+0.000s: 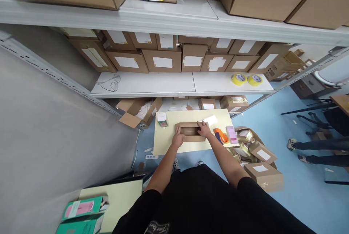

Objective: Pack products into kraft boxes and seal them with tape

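Note:
A small brown cardboard box lies on the pale yellow table in front of me, its top open and its inside dark. My left hand grips the box's left end, with the thumb along the edge. At the right end, my right hand holds the box with its fingers over the rim. A small white and green box stands to the left. Just beyond my right hand lies a white flat item. To the right is an orange and dark blue tape dispenser, beside a pink, blurred item.
Metal shelving with labelled cartons rises behind the table. Two yellow tape rolls sit on its shelf. An open carton is at the left. Packed boxes are heaped at the right. Another person's legs show farther right.

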The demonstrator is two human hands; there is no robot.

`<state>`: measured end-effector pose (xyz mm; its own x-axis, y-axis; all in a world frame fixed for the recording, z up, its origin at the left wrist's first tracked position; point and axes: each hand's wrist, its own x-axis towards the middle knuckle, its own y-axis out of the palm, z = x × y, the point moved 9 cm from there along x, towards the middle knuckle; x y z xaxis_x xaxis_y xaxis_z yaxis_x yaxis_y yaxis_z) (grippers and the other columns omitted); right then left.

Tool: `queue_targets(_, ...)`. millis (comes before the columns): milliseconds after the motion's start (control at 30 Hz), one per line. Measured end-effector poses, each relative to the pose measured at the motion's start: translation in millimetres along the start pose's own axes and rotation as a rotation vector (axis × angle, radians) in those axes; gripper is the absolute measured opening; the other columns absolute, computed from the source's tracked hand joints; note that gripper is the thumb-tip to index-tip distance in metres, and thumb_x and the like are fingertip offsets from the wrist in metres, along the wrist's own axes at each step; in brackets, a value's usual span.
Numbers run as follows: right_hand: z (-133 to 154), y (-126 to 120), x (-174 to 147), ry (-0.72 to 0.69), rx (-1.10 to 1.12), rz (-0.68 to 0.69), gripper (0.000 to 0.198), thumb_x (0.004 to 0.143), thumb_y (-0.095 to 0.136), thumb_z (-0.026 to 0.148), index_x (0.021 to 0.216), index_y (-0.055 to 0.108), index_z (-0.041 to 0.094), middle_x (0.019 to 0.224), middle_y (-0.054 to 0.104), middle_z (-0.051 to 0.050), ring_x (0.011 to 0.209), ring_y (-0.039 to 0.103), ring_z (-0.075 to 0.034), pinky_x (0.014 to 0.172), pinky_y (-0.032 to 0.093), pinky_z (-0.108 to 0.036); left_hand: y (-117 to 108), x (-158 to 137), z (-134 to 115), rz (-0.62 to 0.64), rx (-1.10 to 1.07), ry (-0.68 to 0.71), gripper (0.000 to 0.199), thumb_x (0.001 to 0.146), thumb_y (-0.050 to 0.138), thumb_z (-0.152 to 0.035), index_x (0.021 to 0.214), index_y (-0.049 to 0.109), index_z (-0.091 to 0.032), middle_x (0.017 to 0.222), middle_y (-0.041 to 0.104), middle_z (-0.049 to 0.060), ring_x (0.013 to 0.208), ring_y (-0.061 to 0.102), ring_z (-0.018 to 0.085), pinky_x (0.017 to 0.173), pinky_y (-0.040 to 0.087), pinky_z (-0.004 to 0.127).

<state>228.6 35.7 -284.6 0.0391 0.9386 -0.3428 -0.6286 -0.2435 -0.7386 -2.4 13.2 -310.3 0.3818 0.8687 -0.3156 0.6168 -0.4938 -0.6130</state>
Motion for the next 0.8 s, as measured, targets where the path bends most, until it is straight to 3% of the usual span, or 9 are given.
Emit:
queue_targets(100, 0, -3, 7, 0.048, 0.014, -0.097, 0.070, 0.083, 0.072, 0.026, 0.151, 0.057, 0.023, 0.163, 0.046, -0.016, 0.149, 0.041, -0.042, 0.121, 0.034, -0.052, 0, -4, 0, -0.041, -0.036, 0.014, 0.016, 0.080, 0.075, -0.012, 0.096, 0.079, -0.015, 0.178, 0.014, 0.008, 0.165, 0.007, 0.033, 0.131, 0.026, 0.049)
queue_targets(233, -8, -23, 1, 0.108, 0.016, -0.256, 0.051, 0.102, 0.047, 0.033, 0.151, 0.055, 0.020, 0.153, 0.054, -0.019, 0.126, 0.062, -0.037, 0.105, 0.046, -0.046, -2, -23, 4, -0.110, -0.065, -0.007, 0.017, 0.085, 0.067, -0.012, 0.097, 0.079, -0.017, 0.178, 0.016, 0.003, 0.165, 0.011, 0.030, 0.130, 0.028, 0.047)
queue_targets(367, -9, -39, -3, 0.090, -0.022, -0.275, 0.045, 0.104, 0.049, 0.041, 0.143, 0.057, 0.019, 0.132, 0.067, -0.018, 0.110, 0.068, -0.033, 0.093, 0.049, -0.041, 4, -58, -3, -0.213, -0.102, -0.057, 0.022, 0.088, 0.062, -0.014, 0.102, 0.078, -0.020, 0.178, 0.019, 0.001, 0.164, 0.018, 0.027, 0.129, 0.032, 0.044)
queue_targets(500, -12, -48, 0, 0.063, -0.063, -0.274, 0.033, 0.103, 0.053, 0.038, 0.129, 0.063, 0.019, 0.122, 0.069, -0.016, 0.098, 0.069, -0.029, 0.086, 0.050, -0.039, 23, -92, -27, -0.320, -0.093, -0.091, 0.026, 0.090, 0.060, -0.016, 0.108, 0.077, -0.023, 0.175, 0.027, -0.003, 0.164, 0.016, 0.024, 0.133, 0.026, 0.047)
queue_targets(633, -3, -44, 1, -0.199, -0.002, -0.199, 0.032, 0.103, 0.047, 0.028, 0.124, 0.071, 0.022, 0.128, 0.068, -0.013, 0.111, 0.067, -0.028, 0.099, 0.050, -0.040, 47, -122, -51, -0.429, -0.115, -0.169, 0.027, 0.092, 0.061, -0.018, 0.113, 0.077, -0.024, 0.175, 0.029, -0.002, 0.164, 0.017, 0.028, 0.134, 0.023, 0.056)
queue_targets(733, 10, -30, -10, -0.433, 0.020, -0.015, 0.033, 0.100, 0.054, 0.032, 0.124, 0.076, 0.025, 0.130, 0.072, -0.011, 0.131, 0.058, -0.031, 0.114, 0.043, -0.043, 58, -146, -63, -0.509, -0.092, -0.273, 0.030, 0.093, 0.060, -0.019, 0.118, 0.077, -0.025, 0.175, 0.028, -0.001, 0.164, 0.015, 0.031, 0.134, 0.021, 0.061)
queue_targets(800, 15, -22, -20, -0.502, -0.014, 0.101, 0.034, 0.094, 0.067, 0.039, 0.123, 0.077, 0.026, 0.130, 0.073, -0.010, 0.137, 0.054, -0.034, 0.117, 0.039, -0.046, 60, -162, -72, -0.561, -0.067, -0.309, 0.030, 0.096, 0.056, -0.019, 0.116, 0.077, -0.025, 0.174, 0.028, -0.002, 0.164, 0.016, 0.029, 0.135, 0.022, 0.057)
